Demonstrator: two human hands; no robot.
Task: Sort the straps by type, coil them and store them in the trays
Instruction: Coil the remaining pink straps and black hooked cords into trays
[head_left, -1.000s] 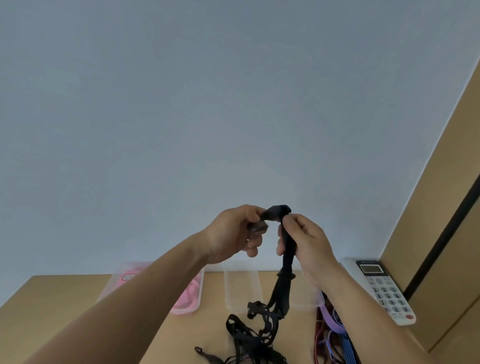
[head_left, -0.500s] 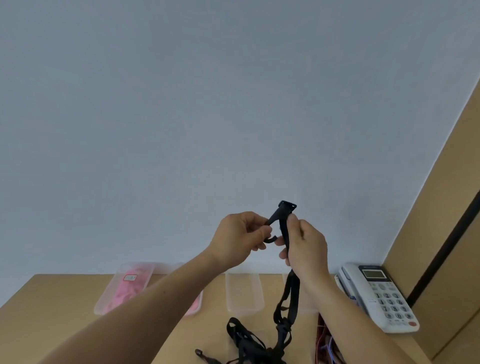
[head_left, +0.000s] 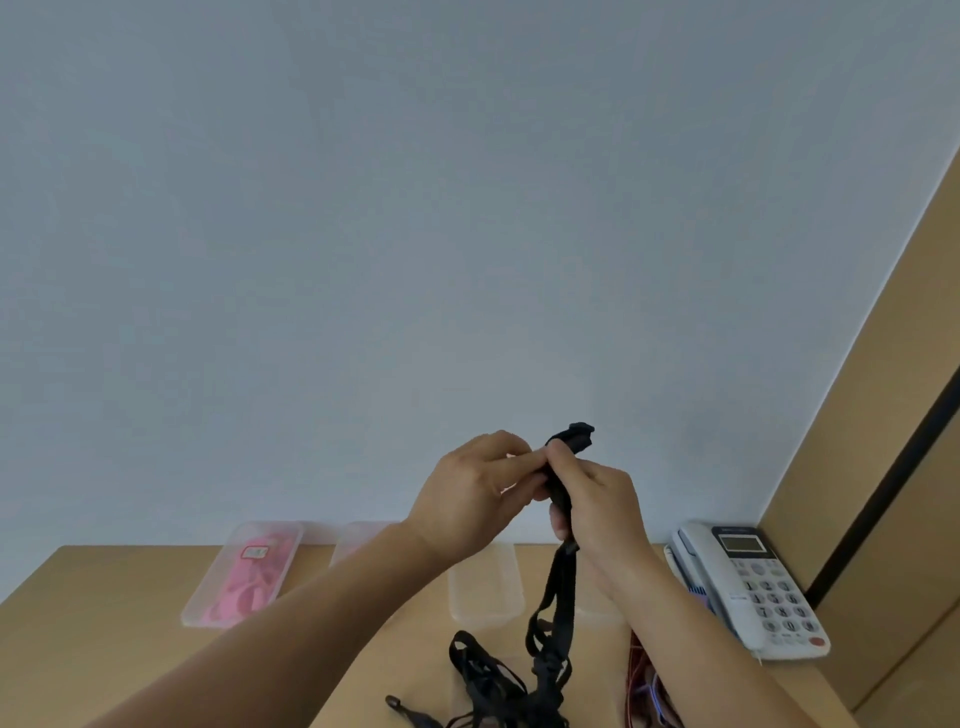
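Both hands are raised above the wooden table (head_left: 104, 634), working one black strap (head_left: 563, 587). My right hand (head_left: 597, 504) grips the strap just under its folded top end, which sticks up above the fingers. My left hand (head_left: 478, 493) pinches the same end from the left, fingertips meeting the right hand's. The strap hangs down to a tangled black heap (head_left: 498, 686) on the table. A clear tray with pink straps (head_left: 244, 577) lies at the back left. Another clear tray (head_left: 485, 587) lies behind the hands.
A white desk phone (head_left: 748, 587) stands at the back right beside a tan panel (head_left: 883, 467). Red, purple and blue straps (head_left: 649, 686) lie at the bottom right by my right forearm. A further clear tray (head_left: 358, 540) shows partly behind my left forearm. A pale wall fills the upper view.
The hands have closed together; the strap's top end has been folded down into a small bundle between the fingertips. The view has shifted slightly.
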